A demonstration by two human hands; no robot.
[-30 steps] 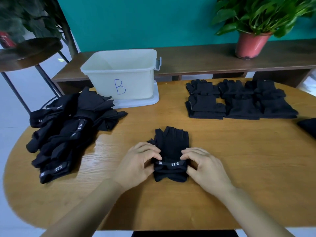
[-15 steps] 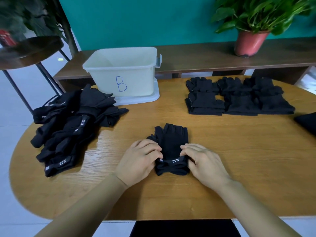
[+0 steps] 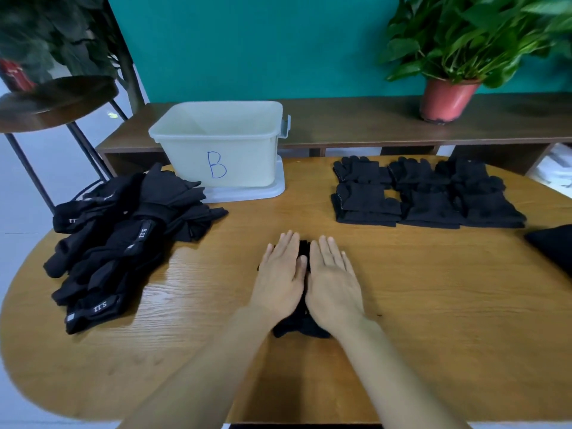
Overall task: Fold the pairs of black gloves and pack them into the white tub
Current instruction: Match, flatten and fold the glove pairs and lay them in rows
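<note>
Head view puts the task near its middle, by my reading: the left hand [image 3: 280, 274] and right hand [image 3: 332, 280] lie flat side by side, fingers straight and close together, pressing 1 folded glove pair [image 3: 305, 328] against the wooden table [image 3: 433, 305] at its near centre. A row of folded pairs [image 3: 427, 196] sits at the far right, yet a loose pile of unfolded gloves [image 3: 123, 243] waits at the left, just beside the white tub [image 3: 216, 140] at the far edge. No glove shows in the visible part of the tub, so all the packing seems left to do.
</note>
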